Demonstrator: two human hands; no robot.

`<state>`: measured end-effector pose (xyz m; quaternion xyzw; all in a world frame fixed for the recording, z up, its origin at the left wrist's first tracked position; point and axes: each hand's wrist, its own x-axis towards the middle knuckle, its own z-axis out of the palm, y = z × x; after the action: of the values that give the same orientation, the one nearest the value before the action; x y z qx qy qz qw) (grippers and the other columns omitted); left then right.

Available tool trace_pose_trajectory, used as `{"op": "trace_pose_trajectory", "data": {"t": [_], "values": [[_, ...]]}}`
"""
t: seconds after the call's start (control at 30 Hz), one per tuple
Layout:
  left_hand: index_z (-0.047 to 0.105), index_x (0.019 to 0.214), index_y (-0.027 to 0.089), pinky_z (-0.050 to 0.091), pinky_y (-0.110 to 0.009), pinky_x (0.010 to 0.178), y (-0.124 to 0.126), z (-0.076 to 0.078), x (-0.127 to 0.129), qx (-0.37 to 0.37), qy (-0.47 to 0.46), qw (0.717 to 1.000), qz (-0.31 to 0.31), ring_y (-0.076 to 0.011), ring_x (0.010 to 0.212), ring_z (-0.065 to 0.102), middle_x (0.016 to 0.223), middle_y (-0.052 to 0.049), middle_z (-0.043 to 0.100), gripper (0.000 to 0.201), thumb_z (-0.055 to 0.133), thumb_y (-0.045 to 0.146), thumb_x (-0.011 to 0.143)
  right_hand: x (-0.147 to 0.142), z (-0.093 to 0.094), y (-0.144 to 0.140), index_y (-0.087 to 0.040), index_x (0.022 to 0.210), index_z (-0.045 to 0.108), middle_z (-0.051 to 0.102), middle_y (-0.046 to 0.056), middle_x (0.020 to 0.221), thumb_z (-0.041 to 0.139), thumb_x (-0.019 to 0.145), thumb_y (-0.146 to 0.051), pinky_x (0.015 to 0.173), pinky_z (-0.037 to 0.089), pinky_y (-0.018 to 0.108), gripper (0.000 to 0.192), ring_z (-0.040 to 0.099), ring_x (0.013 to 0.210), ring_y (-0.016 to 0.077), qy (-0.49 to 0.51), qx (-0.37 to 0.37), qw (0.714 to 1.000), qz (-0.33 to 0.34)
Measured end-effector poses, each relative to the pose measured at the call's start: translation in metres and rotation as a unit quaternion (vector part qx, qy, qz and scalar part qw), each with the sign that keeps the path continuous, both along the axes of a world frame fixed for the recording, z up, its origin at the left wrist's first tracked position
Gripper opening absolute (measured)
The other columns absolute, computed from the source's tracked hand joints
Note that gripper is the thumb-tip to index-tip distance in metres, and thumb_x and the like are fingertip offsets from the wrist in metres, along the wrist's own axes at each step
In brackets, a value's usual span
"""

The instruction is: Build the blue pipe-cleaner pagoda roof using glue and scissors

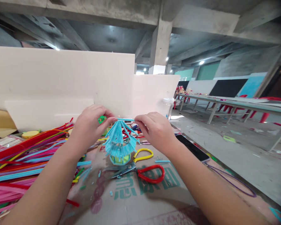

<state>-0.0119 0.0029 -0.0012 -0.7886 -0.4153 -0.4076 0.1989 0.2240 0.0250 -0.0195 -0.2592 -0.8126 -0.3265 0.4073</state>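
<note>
Blue pipe-cleaner hut [119, 144] on cardboard [135, 200]: my left hand [90, 125] & right hand [154, 128] both pinch its top strand, scissors [140, 170] just below.

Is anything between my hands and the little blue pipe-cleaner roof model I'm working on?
Nothing visible: left hand and right hand both already pinch the blue pipe cleaner atop the blue pipe-cleaner roof model.
</note>
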Motion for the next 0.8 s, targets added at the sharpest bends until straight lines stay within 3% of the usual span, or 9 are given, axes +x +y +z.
{"op": "trace_pose_trajectory", "data": {"t": [0.17,0.57,0.8], "values": [[0.060,0.081,0.020,0.043,-0.034,0.078,0.0006,-0.0005,0.0000,-0.005,0.006,1.000,0.000,-0.0196,0.083,0.058,0.083,-0.003,0.065,0.024,0.055,0.041,0.092,0.0032,-0.0010,0.0015,-0.018,0.092,0.067,0.070,0.004,0.074,0.043,0.097,-0.014,0.068,0.039,0.031,0.024,0.058,0.069,0.0165,-0.021,0.002,1.000,0.018],[0.060,0.081,0.021,0.042,-0.034,0.077,-0.0002,0.0021,-0.0063,0.001,-0.005,1.000,0.010,-0.0203,0.083,0.059,0.083,-0.003,0.066,0.023,0.056,0.041,0.092,0.0049,-0.0038,0.0042,-0.015,0.090,0.065,0.071,0.006,0.078,0.048,0.095,-0.012,0.069,0.043,0.030,0.018,0.060,0.071,0.0173,0.016,-0.023,0.999,0.019],[0.061,0.080,0.020,0.041,-0.033,0.076,-0.0012,0.0017,-0.0049,-0.015,0.001,1.000,0.002,-0.0199,0.082,0.059,0.082,-0.003,0.066,0.023,0.059,0.040,0.091,-0.0003,0.0018,-0.0013,-0.015,0.089,0.065,0.072,0.007,0.083,0.050,0.097,-0.022,0.077,0.044,0.033,0.018,0.062,0.079,0.0187,0.004,-0.020,0.999,0.027]]}}
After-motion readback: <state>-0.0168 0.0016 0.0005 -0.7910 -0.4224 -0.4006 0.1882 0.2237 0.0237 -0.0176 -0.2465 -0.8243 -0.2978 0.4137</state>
